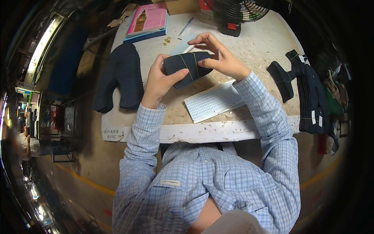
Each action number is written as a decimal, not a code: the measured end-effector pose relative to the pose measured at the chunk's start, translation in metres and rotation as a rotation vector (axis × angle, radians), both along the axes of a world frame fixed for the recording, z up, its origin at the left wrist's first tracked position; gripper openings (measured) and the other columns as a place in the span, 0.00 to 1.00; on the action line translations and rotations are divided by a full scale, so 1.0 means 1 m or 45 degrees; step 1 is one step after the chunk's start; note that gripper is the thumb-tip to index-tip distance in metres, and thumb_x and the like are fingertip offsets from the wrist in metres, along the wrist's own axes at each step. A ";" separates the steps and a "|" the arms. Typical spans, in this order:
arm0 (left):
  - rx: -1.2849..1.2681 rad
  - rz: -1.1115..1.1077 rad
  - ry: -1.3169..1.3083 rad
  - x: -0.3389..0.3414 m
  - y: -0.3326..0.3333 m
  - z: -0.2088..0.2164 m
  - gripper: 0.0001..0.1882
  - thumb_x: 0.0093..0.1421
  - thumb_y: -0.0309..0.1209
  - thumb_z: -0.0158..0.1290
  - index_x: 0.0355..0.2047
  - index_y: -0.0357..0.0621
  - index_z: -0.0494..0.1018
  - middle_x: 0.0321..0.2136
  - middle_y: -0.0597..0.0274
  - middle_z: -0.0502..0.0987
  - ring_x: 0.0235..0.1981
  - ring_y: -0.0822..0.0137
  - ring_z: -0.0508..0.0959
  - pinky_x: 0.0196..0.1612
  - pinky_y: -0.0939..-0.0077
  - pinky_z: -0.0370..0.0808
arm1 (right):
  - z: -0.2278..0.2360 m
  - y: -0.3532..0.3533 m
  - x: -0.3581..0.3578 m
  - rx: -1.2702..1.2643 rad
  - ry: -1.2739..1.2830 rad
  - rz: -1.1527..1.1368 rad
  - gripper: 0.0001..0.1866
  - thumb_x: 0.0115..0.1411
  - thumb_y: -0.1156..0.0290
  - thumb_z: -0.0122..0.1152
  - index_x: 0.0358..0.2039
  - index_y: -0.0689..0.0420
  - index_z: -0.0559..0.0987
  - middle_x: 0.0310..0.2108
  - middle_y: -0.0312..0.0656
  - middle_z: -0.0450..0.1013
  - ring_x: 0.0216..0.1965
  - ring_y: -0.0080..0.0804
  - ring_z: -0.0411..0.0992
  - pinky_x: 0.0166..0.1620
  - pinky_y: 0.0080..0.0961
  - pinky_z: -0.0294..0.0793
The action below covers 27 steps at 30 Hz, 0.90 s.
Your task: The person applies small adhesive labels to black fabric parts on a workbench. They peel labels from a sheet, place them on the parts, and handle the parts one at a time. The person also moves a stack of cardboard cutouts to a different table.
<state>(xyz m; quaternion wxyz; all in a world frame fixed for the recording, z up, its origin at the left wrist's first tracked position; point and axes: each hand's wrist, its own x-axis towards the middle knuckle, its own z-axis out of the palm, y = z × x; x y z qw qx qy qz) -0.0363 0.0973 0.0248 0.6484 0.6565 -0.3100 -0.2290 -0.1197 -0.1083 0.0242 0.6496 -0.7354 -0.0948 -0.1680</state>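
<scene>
A bundle of dark navy cut fabric pieces is held up over the table, with two thin yellowish bands around it. My left hand grips its left end, thumb on the near face and fingers behind. At the other end, my right hand presses its thumb on the bundle near the right band. Its index finger arches above the bundle, apart from it; the lower fingers are partly hidden behind. Below the hands lies a pad of printed number stickers.
A thick stack of dark curved fabric pieces lies at left. On the right are a small banded bundle and larger tagged dark stacks. Toward the back are notebooks, a pen, another sticker sheet and a black fan.
</scene>
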 end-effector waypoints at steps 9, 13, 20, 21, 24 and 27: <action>0.006 0.041 -0.150 -0.010 0.004 -0.001 0.14 0.62 0.27 0.53 0.48 0.39 0.70 0.46 0.53 0.76 0.49 0.68 0.75 0.51 0.76 0.71 | -0.001 -0.118 -0.041 -0.326 0.346 -0.415 0.25 0.55 0.54 0.67 0.48 0.54 0.75 0.36 0.40 0.77 0.39 0.23 0.73 0.43 0.19 0.70; 0.063 -0.017 -0.157 -0.006 0.025 0.003 0.10 0.63 0.28 0.52 0.43 0.38 0.72 0.39 0.56 0.80 0.42 0.68 0.79 0.49 0.78 0.73 | -0.011 -0.204 -0.057 -0.520 0.774 -0.823 0.26 0.51 0.49 0.70 0.42 0.55 0.79 0.33 0.44 0.77 0.35 0.30 0.75 0.40 0.24 0.74; 0.369 0.175 -0.758 0.017 0.025 0.002 0.11 0.59 0.30 0.56 0.39 0.36 0.75 0.36 0.53 0.81 0.38 0.64 0.81 0.43 0.74 0.76 | -0.018 -0.154 -0.080 -1.480 0.229 -0.786 0.24 0.49 0.61 0.70 0.45 0.57 0.78 0.40 0.45 0.74 0.39 0.39 0.74 0.42 0.33 0.74; 0.483 0.211 -0.944 0.025 0.020 -0.002 0.12 0.58 0.31 0.57 0.40 0.37 0.75 0.36 0.52 0.81 0.37 0.62 0.81 0.42 0.72 0.77 | -0.015 -0.134 -0.087 -1.178 0.381 -0.472 0.24 0.47 0.64 0.70 0.45 0.57 0.78 0.43 0.45 0.73 0.41 0.38 0.73 0.44 0.33 0.73; 0.700 0.234 -1.284 0.041 0.002 -0.021 0.14 0.55 0.32 0.57 0.42 0.43 0.76 0.37 0.53 0.80 0.37 0.56 0.81 0.41 0.68 0.77 | -0.020 -0.084 -0.097 -1.301 0.508 -0.145 0.20 0.47 0.68 0.71 0.41 0.58 0.79 0.38 0.45 0.74 0.37 0.40 0.74 0.39 0.34 0.75; 0.814 0.251 -1.309 0.045 -0.009 -0.037 0.15 0.53 0.31 0.57 0.42 0.46 0.78 0.37 0.53 0.80 0.37 0.54 0.80 0.40 0.67 0.77 | -0.024 -0.075 -0.101 -1.256 0.538 -0.098 0.15 0.49 0.72 0.70 0.37 0.61 0.78 0.32 0.43 0.75 0.32 0.36 0.75 0.37 0.31 0.75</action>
